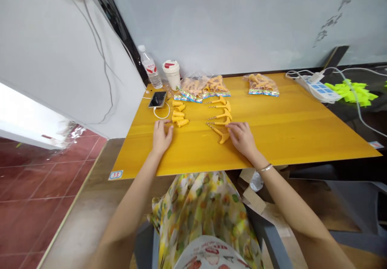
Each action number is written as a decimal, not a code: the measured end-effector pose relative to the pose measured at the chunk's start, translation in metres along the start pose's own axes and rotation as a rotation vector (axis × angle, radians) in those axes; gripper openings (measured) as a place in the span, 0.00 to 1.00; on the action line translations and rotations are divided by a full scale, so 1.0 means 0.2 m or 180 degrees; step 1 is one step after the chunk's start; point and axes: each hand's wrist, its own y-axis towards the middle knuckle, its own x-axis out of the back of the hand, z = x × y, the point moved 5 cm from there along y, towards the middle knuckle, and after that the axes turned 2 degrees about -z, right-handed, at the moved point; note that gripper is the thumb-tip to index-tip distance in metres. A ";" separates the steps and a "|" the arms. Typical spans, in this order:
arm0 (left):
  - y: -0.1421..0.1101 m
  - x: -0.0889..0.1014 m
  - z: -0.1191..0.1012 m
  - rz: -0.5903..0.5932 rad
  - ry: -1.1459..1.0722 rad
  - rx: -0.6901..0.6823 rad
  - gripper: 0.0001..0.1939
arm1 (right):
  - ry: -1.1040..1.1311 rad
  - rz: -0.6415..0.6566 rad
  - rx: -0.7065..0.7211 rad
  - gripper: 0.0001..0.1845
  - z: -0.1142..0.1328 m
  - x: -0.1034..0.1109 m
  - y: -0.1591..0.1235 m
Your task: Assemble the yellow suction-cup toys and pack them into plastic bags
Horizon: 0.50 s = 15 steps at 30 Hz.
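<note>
White printed cloth [208, 257] below the tabletop's [193, 152] near edge. Just left of the nearer, half-curled right hand [243, 138]: frontmost yellow screw peg [223, 137], long axis slanting toward the far-left corner; cannot tell whether in that grip. Left hand [162, 138] parted, empty, beside yellow caps [182, 123].

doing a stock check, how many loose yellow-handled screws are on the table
5 yellow-handled screws: four in a column, the fifth slanted at its near end, by the right hand.
</note>
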 end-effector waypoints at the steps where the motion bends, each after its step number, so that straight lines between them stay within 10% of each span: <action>1: 0.00 -0.01 -0.02 -0.0006 0.0042 -0.0045 0.16 | -0.0084 0.0109 0.0113 0.22 0.05 -0.01 -0.02; 15: -0.07 -0.07 -0.15 0.0524 0.0383 -0.0639 0.16 | -0.0232 0.0712 0.0563 0.19 0.19 -0.05 -0.14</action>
